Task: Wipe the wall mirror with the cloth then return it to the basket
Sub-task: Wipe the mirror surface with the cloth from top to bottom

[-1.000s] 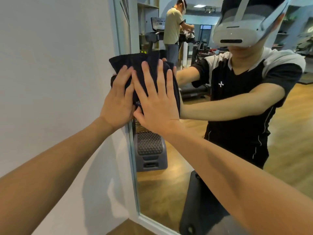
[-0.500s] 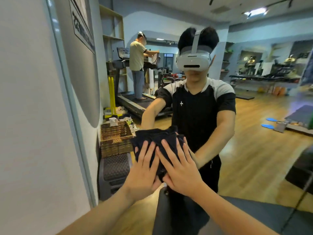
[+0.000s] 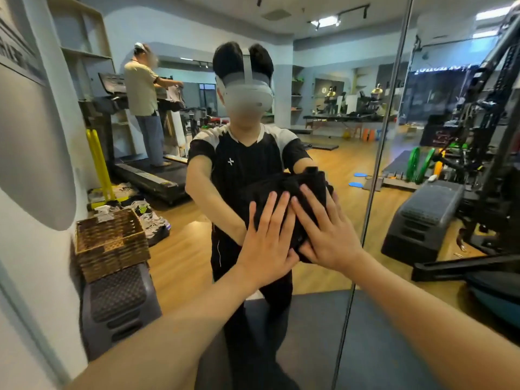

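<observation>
A dark, bunched cloth (image 3: 292, 190) is pressed flat against the wall mirror (image 3: 183, 249) at about chest height. Both of my palms hold it there with the fingers spread. My left hand (image 3: 267, 243) covers its lower left part and my right hand (image 3: 329, 232) its lower right, thumbs nearly touching. The woven wicker basket (image 3: 112, 240) shows only as a reflection at the lower left, standing on a dark step block (image 3: 118, 302). My own reflection, wearing a headset, fills the glass behind the cloth.
The mirror's left frame edge (image 3: 36, 327) meets a white wall. A vertical seam (image 3: 374, 175) splits the mirror panels just right of my hands. Reflected are a treadmill (image 3: 146, 175) with a person on it, shoes on the wooden floor, a second step block (image 3: 422, 220) and gym machines at right.
Both hands slid the cloth from the mirror's upper left edge down and then to the right, toward the seam. My view turned right with them.
</observation>
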### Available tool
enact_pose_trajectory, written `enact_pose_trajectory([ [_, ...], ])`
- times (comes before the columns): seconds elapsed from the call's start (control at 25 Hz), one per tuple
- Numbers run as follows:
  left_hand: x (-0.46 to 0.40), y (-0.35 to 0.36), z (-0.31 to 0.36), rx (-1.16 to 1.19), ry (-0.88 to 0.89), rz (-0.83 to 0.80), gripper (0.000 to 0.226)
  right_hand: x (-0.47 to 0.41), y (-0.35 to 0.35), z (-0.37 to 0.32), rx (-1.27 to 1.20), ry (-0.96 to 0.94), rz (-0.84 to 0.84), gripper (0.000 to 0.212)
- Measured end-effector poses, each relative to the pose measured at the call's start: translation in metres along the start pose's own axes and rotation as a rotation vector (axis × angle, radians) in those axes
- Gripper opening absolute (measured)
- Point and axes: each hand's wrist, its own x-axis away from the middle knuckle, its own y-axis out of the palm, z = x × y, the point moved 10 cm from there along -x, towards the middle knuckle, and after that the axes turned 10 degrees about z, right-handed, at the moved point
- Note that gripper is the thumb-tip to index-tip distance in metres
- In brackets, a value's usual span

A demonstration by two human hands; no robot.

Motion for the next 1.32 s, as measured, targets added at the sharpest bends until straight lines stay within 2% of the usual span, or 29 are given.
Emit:
enact_pose_trajectory([
  [0.16,-0.058,-0.012,0.007,0.032,0.034,0.051,0.088,-0.027,-0.021,0.044,0.018,-0.008,0.053,0.074],
  [0.36,-0.159,-0.031,0.009,0.034,0.105,0.123,0.083,-0.08,-0.055,0.118,0.045,0.099,0.137,0.071],
  [0.48,-0.175,-0.028,0.017,0.028,0.083,0.178,0.079,-0.08,-0.059,0.136,0.014,0.152,0.166,0.069],
  [0.64,-0.154,-0.017,0.034,0.052,0.065,0.211,0.075,-0.053,-0.059,0.127,-0.012,0.189,0.233,0.066],
  [0.8,-0.113,0.005,0.062,0.061,0.102,0.184,0.073,0.007,-0.047,0.111,-0.057,0.245,0.177,0.072],
  [0.92,-0.06,0.027,0.087,0.067,0.117,0.097,0.068,0.066,-0.03,0.089,-0.085,0.253,0.073,0.071],
  [1.12,0.039,0.056,0.115,0.044,0.225,-0.178,0.076,0.155,-0.002,0.034,-0.106,0.287,-0.151,0.088],
  [1.2,0.064,0.057,0.105,-0.009,0.266,-0.251,0.078,0.164,0.008,0.011,-0.093,0.302,-0.197,0.087],
  [1.32,0.087,0.037,0.058,-0.034,0.258,-0.246,0.073,0.133,0.025,-0.034,-0.077,0.267,-0.175,0.074],
])
